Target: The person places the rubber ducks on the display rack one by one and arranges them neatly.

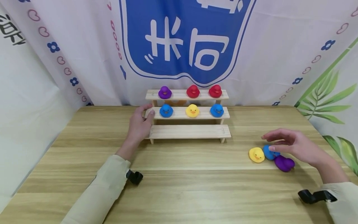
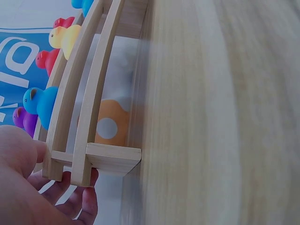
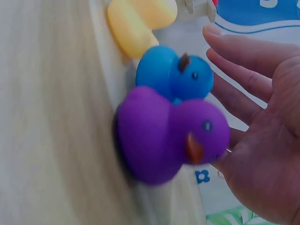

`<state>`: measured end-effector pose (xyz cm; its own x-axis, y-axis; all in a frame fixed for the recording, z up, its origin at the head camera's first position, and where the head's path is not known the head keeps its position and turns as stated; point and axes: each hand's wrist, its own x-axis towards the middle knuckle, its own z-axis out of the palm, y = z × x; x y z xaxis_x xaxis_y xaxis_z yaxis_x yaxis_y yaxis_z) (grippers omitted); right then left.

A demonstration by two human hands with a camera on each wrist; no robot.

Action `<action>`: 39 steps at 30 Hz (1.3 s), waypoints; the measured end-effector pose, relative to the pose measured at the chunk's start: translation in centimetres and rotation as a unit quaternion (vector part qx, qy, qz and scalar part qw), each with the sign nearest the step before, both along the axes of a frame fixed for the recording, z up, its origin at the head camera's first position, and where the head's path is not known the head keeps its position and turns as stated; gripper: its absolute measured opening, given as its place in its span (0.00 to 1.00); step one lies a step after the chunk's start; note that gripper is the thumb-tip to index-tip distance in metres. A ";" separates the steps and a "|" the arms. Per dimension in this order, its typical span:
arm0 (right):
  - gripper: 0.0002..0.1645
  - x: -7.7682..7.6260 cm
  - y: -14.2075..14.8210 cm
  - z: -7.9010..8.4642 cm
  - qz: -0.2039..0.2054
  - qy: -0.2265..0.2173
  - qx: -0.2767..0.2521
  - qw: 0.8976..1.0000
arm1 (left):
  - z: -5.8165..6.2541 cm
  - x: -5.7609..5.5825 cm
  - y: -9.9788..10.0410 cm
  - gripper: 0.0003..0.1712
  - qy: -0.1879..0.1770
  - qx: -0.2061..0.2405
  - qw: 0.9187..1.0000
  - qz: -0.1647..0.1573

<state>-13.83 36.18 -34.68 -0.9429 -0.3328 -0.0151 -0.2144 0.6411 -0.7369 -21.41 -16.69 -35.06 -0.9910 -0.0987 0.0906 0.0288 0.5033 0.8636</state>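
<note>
My left hand point(image 1: 140, 123) holds the left end of a three-tier wooden stand point(image 1: 190, 132), thumb by the middle board and fingers curled around its end frame in the left wrist view. Over the loose rubber ducks on the right, my right hand point(image 1: 297, 147) is spread with relaxed fingers and nothing in its grasp. Its thumb overlaps the blue duck point(image 1: 270, 153) in the head view. Left of that duck sits a yellow duck point(image 1: 256, 155); a purple duck point(image 3: 154, 136) lies nearest the right wrist camera, on its side.
On the top board stand a purple duck point(image 1: 165, 92) and two red ducks point(image 1: 193, 91). The middle board carries a blue duck point(image 1: 166, 110), a yellow duck point(image 1: 192, 110) and another blue one. A printed curtain point(image 1: 98, 62) hangs behind the wooden table point(image 1: 179, 186).
</note>
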 end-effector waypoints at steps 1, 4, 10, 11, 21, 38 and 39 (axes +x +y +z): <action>0.23 0.2 0.3 -0.1 -0.003 -0.003 0.002 1.000 | 0.0 0.0 0.0 0.28 0.001 0.001 1.000 -0.001; 0.24 0.5 1.0 -0.6 -0.008 -0.007 0.005 1.000 | -0.1 0.0 0.1 0.28 0.006 0.000 1.000 0.000; 0.28 1.0 1.7 -1.0 -0.021 -0.026 0.013 0.999 | -0.1 0.0 0.0 0.28 0.010 -0.005 1.000 0.002; 0.28 1.1 1.8 -1.1 -0.023 -0.030 0.015 0.999 | -0.1 -0.1 0.0 0.28 0.010 -0.006 1.000 0.002; 0.28 1.2 1.7 -1.6 -0.025 -0.026 0.034 0.999 | -0.1 -0.1 0.0 0.28 0.004 -0.005 1.000 0.001; 0.25 0.8 1.2 -1.5 -0.035 -0.027 0.067 0.997 | -0.1 -0.1 0.0 0.28 0.001 0.002 1.000 0.000; 0.25 0.8 1.1 -1.4 -0.037 -0.028 0.068 0.997 | -0.1 0.0 0.0 0.28 0.001 0.002 1.000 0.001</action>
